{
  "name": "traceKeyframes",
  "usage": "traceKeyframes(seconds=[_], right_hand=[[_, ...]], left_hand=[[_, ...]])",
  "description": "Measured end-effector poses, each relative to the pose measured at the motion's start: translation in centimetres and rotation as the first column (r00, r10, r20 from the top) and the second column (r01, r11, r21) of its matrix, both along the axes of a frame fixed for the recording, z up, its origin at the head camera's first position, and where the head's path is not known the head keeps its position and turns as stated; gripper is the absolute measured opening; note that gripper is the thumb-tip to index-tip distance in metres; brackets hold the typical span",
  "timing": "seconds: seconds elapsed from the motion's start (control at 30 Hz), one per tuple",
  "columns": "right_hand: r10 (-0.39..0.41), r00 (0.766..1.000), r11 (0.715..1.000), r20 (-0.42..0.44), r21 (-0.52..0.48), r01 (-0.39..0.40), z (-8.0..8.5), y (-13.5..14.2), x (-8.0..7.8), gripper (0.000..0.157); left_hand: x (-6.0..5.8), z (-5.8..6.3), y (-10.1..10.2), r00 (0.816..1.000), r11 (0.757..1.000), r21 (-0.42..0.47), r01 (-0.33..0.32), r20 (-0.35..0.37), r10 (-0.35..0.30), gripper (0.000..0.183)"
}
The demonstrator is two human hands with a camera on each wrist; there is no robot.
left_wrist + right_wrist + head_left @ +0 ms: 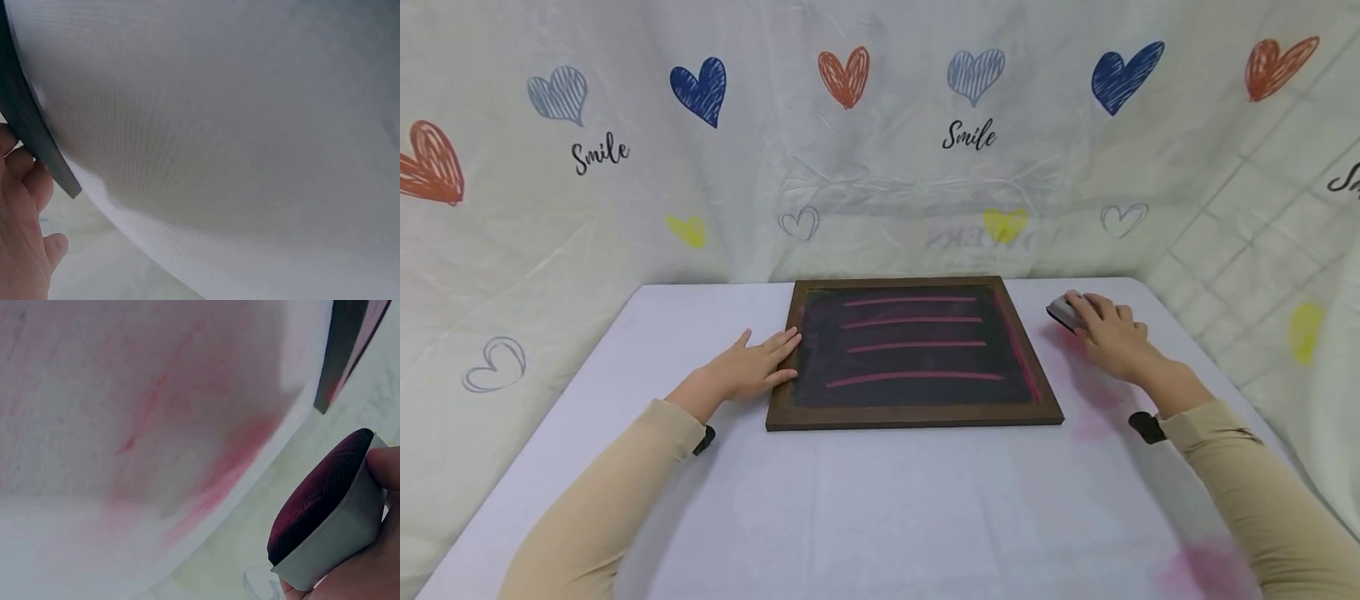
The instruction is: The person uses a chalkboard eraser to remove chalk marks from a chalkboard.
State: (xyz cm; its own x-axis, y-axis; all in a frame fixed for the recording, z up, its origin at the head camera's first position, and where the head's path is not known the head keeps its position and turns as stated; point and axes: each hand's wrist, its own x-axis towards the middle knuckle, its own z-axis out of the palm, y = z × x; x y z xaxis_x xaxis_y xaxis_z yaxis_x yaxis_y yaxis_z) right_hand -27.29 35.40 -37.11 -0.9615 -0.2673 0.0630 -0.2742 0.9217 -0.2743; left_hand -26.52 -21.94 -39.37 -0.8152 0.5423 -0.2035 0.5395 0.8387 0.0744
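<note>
A wood-framed chalkboard [917,362] lies on the table, with several pink lines drawn across it and a pink streak down its right side. My left hand [745,367] rests on the left edge of its frame, fingers extended and spread. In the left wrist view, the fingertips touch the frame's side [37,134]. To the right of the board, my right hand [1108,333] grips a grey chalkboard eraser [1062,312]. Its dark felt pad [319,497] shows pink chalk and is tilted up off the table in the right wrist view.
A white cloth covers the table [880,508], with pink smudges [1101,400] right of the board and another pink stain [1210,571] near the front right. Behind hangs a pale curtain [887,167] printed with hearts and words.
</note>
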Motion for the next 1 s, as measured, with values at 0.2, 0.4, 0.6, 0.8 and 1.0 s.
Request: traceKeyframes(seconds=[0.2, 0.4, 0.6, 0.8, 1.0], right_hand=[[0.052, 0.998, 0.999, -0.047, 0.007, -0.051, 0.1, -1.2, 0.5, 0.059], [0.133, 0.986, 0.991, -0.097, 0.01, -0.133, 0.1, -2.3, 1.2, 0.057], [0.281, 0.935, 0.959, -0.214, 0.023, -0.283, -0.3, -3.1, 1.4, 0.054], [0.395, 0.886, 0.917, -0.242, 0.05, -0.396, -0.5, -3.9, 1.9, 0.061], [0.475, 0.842, 0.878, -0.257, 0.074, -0.473, -0.7, -4.5, 2.4, 0.064]], left_hand=[[-0.1, 0.1, -0.1, 1.0, 1.0, -0.01, 0.003, -0.009, -0.003, 0.071], [-0.2, -0.1, 0.1, 1.0, 1.0, -0.008, 0.011, -0.01, -0.011, 0.072], [0.0, -0.3, 0.0, 1.0, 1.0, -0.015, 0.007, -0.006, -0.007, 0.073], [0.1, -0.5, -0.1, 1.0, 1.0, -0.014, -0.001, 0.0, 0.001, 0.073], [-0.2, -0.4, -0.2, 1.0, 1.0, -0.027, 0.002, -0.011, -0.002, 0.073]])
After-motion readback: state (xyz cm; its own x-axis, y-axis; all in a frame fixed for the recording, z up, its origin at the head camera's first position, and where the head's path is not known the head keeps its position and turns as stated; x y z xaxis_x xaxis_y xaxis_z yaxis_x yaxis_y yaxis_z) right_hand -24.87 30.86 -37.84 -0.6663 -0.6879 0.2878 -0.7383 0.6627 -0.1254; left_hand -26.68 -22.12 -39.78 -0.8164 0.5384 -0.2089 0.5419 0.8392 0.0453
